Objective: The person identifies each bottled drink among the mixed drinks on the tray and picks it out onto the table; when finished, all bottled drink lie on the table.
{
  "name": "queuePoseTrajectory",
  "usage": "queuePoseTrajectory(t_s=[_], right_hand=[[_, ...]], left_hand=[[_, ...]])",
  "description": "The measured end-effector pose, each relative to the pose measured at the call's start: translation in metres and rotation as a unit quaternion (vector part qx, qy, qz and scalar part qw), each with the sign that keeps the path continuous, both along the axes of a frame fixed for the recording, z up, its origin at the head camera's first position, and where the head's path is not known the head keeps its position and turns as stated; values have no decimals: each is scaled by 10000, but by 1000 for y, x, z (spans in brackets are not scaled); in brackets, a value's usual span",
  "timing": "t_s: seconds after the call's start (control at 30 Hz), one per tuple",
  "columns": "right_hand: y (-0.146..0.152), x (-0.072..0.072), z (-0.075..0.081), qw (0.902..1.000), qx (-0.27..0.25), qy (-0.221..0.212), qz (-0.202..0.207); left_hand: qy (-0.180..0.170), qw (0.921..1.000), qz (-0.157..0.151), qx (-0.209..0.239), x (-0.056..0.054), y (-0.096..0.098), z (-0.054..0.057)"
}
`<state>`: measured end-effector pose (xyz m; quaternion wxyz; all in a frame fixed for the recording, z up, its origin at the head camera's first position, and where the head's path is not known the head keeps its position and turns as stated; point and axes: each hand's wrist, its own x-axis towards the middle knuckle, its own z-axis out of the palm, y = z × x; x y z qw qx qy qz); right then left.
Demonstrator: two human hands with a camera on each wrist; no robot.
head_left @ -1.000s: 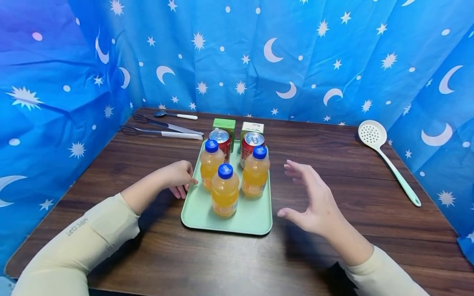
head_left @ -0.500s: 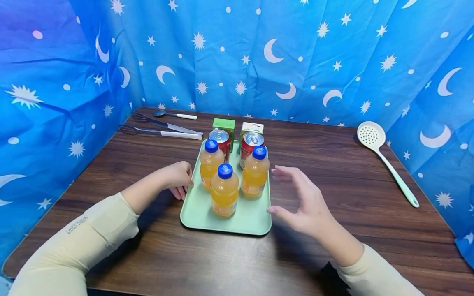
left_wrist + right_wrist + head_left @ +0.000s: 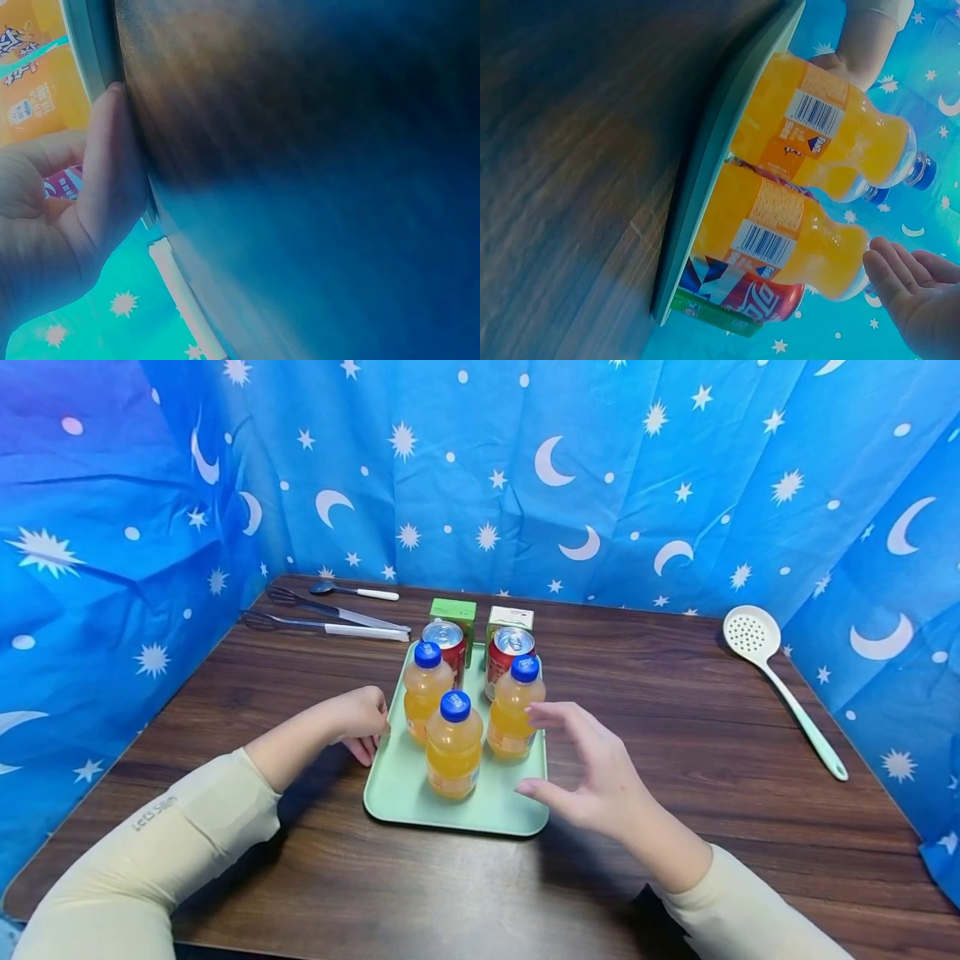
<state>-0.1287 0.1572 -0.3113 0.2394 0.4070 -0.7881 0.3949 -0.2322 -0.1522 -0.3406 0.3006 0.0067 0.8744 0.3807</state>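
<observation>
A pale green tray (image 3: 491,810) lies on the table and carries three blue-capped bottles of orange drink. My left hand (image 3: 358,720) grips the tray's left rim, its thumb over the edge in the left wrist view. With fingers and thumb spread apart, my right hand (image 3: 596,777) reaches over the right rim, beside the right bottle (image 3: 513,718); whether the fingertips touch it I cannot tell. The front bottle (image 3: 454,756) and the left bottle (image 3: 426,697) stand upright. Behind them are two red cans, the right can (image 3: 512,652) and the left can (image 3: 448,643).
A green carton (image 3: 454,610) and a white-topped carton (image 3: 512,617) stand at the tray's far end. Tongs (image 3: 360,628) and a spoon (image 3: 367,594) lie at the back left. A slotted skimmer (image 3: 787,685) lies far right. A blue curtain (image 3: 450,485) borders the table.
My right hand has moved left, from beside the tray to over its right rim near the right bottle. The left hand stays at the left rim; its thumb has drawn in slightly.
</observation>
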Motion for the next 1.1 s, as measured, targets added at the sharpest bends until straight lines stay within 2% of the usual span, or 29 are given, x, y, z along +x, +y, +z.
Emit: queuePoseTrajectory(t_s=[0.53,1.1], right_hand=[[-16,-3,-7,9988,-58,-482,-85],[-25,-7,-10,9977,44,-651,-175]], left_hand=[[-100,9998,148,-43,-3,-2,-7],[-16,9998,196,-59,-5,1,-7]])
